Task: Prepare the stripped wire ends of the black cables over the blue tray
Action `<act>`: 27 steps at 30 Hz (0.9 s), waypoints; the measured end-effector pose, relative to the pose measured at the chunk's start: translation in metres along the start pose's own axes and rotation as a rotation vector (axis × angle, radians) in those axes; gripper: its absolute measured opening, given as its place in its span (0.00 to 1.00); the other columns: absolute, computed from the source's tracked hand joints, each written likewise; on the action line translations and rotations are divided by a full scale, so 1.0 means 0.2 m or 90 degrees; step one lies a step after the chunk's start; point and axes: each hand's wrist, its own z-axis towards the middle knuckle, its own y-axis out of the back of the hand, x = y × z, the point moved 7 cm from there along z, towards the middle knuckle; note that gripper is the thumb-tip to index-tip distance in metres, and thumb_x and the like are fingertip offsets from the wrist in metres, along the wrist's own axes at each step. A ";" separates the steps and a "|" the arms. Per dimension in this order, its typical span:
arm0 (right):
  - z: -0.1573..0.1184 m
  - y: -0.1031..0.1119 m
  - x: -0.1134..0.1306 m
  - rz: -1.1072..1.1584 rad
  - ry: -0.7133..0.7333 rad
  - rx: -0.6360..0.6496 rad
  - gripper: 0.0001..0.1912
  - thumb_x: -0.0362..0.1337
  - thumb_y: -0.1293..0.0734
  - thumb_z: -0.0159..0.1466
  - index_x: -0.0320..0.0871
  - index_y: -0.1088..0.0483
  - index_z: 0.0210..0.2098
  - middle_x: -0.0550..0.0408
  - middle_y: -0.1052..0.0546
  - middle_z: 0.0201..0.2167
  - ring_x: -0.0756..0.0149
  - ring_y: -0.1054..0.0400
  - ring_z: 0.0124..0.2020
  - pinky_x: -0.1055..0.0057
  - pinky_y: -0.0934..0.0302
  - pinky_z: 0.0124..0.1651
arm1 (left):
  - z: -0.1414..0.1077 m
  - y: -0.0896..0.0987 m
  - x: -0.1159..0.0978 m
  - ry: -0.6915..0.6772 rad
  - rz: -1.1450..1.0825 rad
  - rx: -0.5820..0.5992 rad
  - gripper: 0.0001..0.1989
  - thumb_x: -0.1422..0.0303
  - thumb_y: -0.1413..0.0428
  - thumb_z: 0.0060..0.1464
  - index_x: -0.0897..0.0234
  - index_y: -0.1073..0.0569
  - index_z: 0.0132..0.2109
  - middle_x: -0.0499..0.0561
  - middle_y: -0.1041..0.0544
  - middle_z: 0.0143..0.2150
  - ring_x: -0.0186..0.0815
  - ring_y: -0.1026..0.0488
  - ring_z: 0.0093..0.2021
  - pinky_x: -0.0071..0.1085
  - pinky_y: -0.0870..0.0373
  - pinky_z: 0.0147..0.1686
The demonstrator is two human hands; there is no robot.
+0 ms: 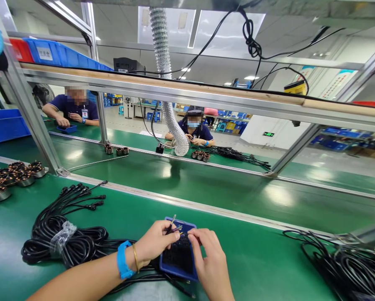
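Our left hand (156,242), with a bright blue wristband (123,260) and a thin gold bangle (135,258) on the wrist, is pinched shut on a few thin dark wires (171,225). Our right hand (209,261) is close beside it. Its curled fingertips (192,237) are right by the wires, but we cannot tell if they grip them or only touch them.

The wires are just above a flat blue plastic tray (177,271), and both our hands are over it. The tray sits on a shiny green work belt (247,259), and something dark lies in it, too dark for us to tell what it is.

Left of the tray lies a big bundle of coiled black cables (62,246), tied with clear plastic wrap (62,238). More coiled black cables (347,263) lie at the right. Round metal motors with copper coils (8,177) stand in a group at the far left. Two people work across from us, behind a long metal frame (175,94).
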 end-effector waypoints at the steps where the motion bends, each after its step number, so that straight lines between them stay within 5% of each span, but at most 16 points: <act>1: 0.00 0.00 0.00 0.000 -0.001 -0.001 0.06 0.33 0.38 0.70 0.47 0.29 0.40 0.55 0.25 0.33 0.63 0.33 0.36 0.68 0.37 0.39 | 0.00 0.00 0.00 0.001 0.000 -0.002 0.21 0.52 0.40 0.48 0.66 0.32 0.35 0.43 0.36 0.28 0.27 0.42 0.25 0.28 0.45 0.26; 18: -0.01 -0.07 0.01 0.037 -0.039 0.089 0.08 0.36 0.40 0.71 0.47 0.28 0.38 0.55 0.25 0.31 0.62 0.33 0.33 0.67 0.37 0.36 | -0.01 0.00 0.00 0.002 -0.035 -0.008 0.24 0.50 0.36 0.43 0.66 0.33 0.34 0.44 0.34 0.30 0.28 0.38 0.27 0.29 0.39 0.28; 27: -0.01 0.01 -0.06 0.025 -0.087 0.013 0.08 0.38 0.39 0.71 0.47 0.29 0.37 0.54 0.25 0.32 0.63 0.33 0.33 0.67 0.37 0.37 | -0.01 -0.01 -0.03 0.016 0.000 0.007 0.22 0.50 0.39 0.46 0.66 0.31 0.33 0.42 0.36 0.26 0.26 0.41 0.24 0.27 0.45 0.26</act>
